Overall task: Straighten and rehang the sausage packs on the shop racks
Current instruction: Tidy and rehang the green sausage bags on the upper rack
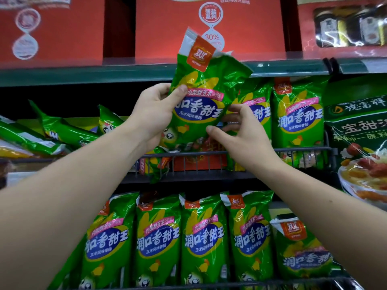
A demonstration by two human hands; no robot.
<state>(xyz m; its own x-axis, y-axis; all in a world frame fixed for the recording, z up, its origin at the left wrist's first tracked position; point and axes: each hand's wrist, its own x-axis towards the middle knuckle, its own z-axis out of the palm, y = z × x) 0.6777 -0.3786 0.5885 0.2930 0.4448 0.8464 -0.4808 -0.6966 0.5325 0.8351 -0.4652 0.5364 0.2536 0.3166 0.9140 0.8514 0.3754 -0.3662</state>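
Observation:
A green sausage pack [206, 95] with a blue label and an orange logo tab is held upright and slightly tilted in front of the middle shelf. My left hand [156, 115] grips its left edge, thumb across the front. At the pack's lower right side, my right hand [240, 132] has its thumb under the pack and its fingers spread behind it. Two more packs [297, 116] stand upright to the right, behind a wire rail [301, 150]. Several packs [52, 130] lie toppled on the left of the same shelf.
A lower row of several upright green packs [206, 237] fills the shelf beneath. Red cartons [247, 28] sit on the top shelf above the green shelf edge [83, 75]. A dark green soup-mix bag [360, 132] hangs at the right.

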